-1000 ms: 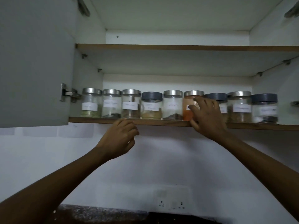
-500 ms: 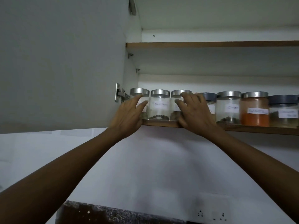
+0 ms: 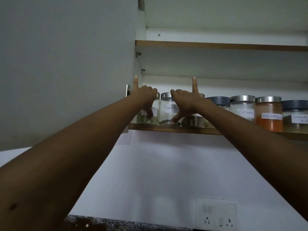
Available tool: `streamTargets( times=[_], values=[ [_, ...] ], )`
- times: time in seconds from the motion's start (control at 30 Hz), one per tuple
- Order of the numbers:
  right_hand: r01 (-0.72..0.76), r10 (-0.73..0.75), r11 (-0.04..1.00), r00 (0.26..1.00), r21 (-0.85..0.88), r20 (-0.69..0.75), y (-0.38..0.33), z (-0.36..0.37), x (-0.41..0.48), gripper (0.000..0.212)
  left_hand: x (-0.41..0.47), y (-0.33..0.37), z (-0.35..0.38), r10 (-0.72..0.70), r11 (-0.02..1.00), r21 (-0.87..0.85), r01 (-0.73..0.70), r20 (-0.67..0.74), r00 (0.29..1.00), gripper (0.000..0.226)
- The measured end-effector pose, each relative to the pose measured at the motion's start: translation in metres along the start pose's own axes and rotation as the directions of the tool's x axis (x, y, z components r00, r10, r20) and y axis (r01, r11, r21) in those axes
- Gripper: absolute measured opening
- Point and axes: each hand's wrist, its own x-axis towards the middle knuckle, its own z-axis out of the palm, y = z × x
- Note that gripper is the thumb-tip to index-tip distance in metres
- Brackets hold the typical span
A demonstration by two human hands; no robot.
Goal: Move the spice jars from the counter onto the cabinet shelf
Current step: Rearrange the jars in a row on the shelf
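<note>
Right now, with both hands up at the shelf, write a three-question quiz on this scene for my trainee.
1. True or false: the Cloves jar has a dark grey lid.
2. Fill in: the orange powder jar stands directly to the ___ of the Cloves jar.
3. Which jar shows between the left hand and the right hand? A) Cloves jar B) Black Pepper jar C) orange powder jar

Key: 1 false, its lid is silver; 2 right; 3 B.
</note>
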Motion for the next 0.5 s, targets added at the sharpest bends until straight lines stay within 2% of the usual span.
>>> streamTargets(
  times=[0.13, 0.27, 0.5],
  values=[
    [-0.001, -0.002, 0.999, 0.998, 0.044, 0.067, 0.003, -0.008, 0.004, 0.1, 0.001, -0.002, 0.005, -0.003, 1.0, -0.023, 0.002, -0.051, 0.999, 0.1],
    [0.058, -0.055, 0.998, 0.995, -0.035, 0.078, 0.002, -0.013, 0.01, 0.094, 0.005, -0.008, 0.007, -0.019, 0.999, -0.041, 0.017, -0.034, 0.999, 0.106],
    [0.104, -0.105, 0.991, 0.994, -0.082, -0.005, -0.002, -0.006, 0.021, 0.108, 0.009, -0.012, 0.02, 0.039, 0.996, 0.082, -0.026, -0.157, 0.987, 0.103]
  ],
)
